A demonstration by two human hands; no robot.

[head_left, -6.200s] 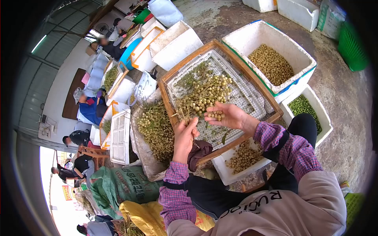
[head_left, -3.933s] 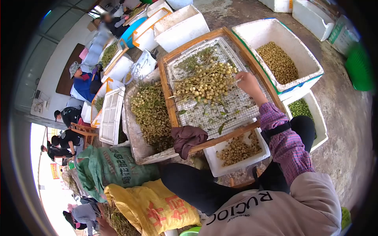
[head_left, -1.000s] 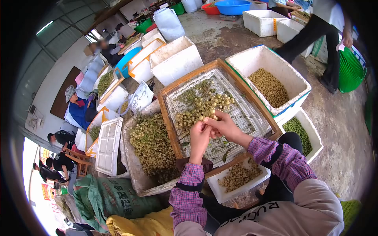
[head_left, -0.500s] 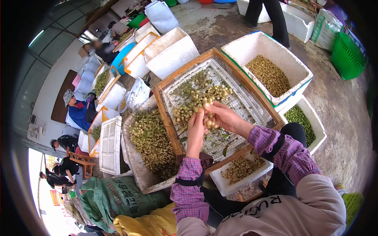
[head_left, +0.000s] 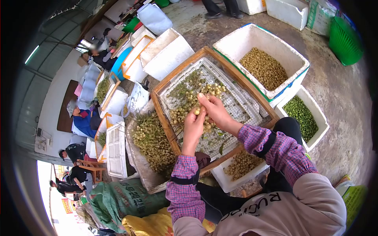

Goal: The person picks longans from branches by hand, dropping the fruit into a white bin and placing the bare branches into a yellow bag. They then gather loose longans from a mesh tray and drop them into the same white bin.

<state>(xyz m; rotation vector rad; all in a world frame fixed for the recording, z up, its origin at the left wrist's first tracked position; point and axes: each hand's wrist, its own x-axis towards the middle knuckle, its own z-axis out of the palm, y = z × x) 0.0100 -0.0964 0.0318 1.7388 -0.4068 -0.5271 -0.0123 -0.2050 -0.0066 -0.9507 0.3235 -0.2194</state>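
Over a wooden-framed mesh tray (head_left: 160,120), my two hands meet at the fingertips. My left hand (head_left: 193,128) is closed, thumb and fingers pinched on a small pale round fruit (head_left: 197,111). Beside it, my right hand (head_left: 216,112) has its fingers curled against the fruit bunch (head_left: 181,116); what they grip is partly hidden. Stems, leaves and more pale fruits lie on the mesh around both hands.
Left of the tray is a box heaped with stemmed fruits (head_left: 153,147). A white foam box (head_left: 285,51) of loose fruits, a box of green fruits (head_left: 301,118) and a small white tray (head_left: 236,181) surround it. Several people work farther off; a person's legs (head_left: 224,8) stand beyond.
The view has shifted somewhat. My hands have moved slightly left and up, and my left hand now shows a fruit at its fingertips. The person's legs at the top have moved left.
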